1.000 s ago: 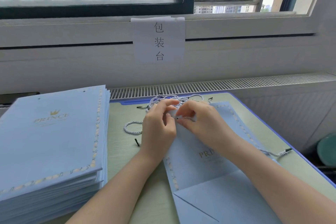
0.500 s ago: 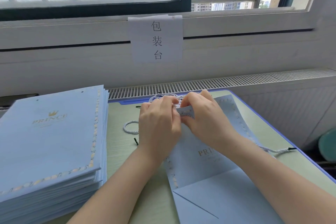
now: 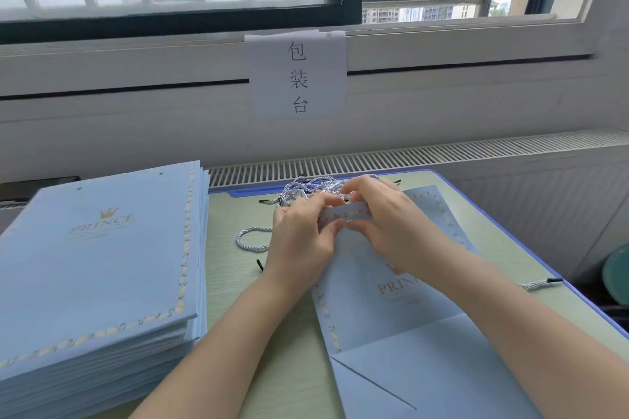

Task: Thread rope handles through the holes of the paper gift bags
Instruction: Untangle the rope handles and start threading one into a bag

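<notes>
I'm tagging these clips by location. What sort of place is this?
Probably a packing station in a small workshop or office: a paper sign reading 包装台 (packing table) under the window, a tall stack of flat gift bags, and a pile of rope handles on the desk.

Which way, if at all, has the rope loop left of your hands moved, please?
No: the rope loop stays put between the bag stack and the left hand.

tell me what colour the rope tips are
Black, clearest in the head view on the rope tip at the table's right edge.

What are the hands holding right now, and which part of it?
Both the left hand and the right hand pinch the flat blue gift bag at its top edge. Whether a rope end is pinched too cannot be told.
</notes>
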